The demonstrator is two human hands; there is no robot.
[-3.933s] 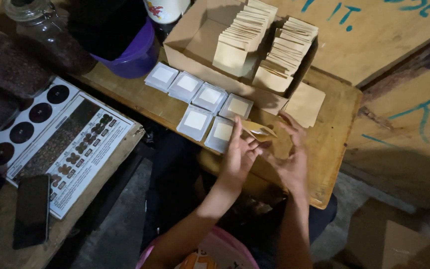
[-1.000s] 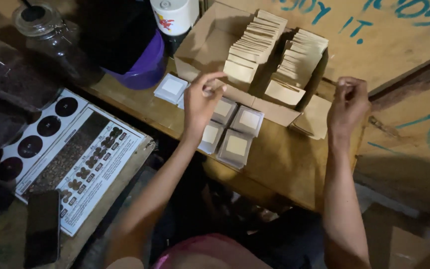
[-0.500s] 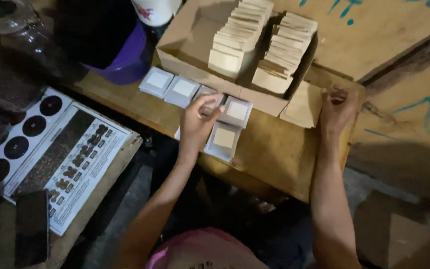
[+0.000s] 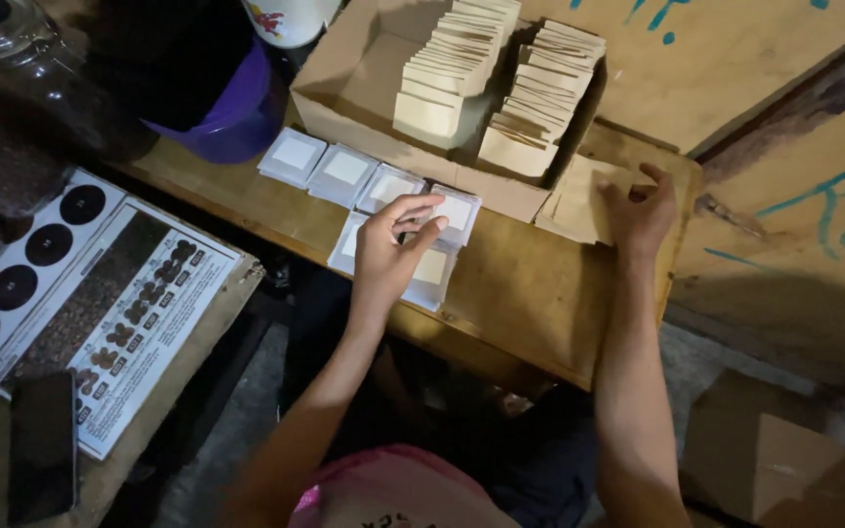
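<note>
A single view, from a camera worn on the person's head. It looks steeply down and slightly forward over both forearms onto a wooden worktop (image 4: 530,293), at about arm's length. The worktop runs diagonally across the frame, from upper left to lower right. The floor shows below it. No second view shares the scene.

Dim room, wooden table (image 4: 530,293), perhaps plywood wall (image 4: 735,68).

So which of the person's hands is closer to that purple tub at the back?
The left. The left hand rests on the white packets, to the right of the purple tub; the right hand lies further off, past the cardboard box.
</note>
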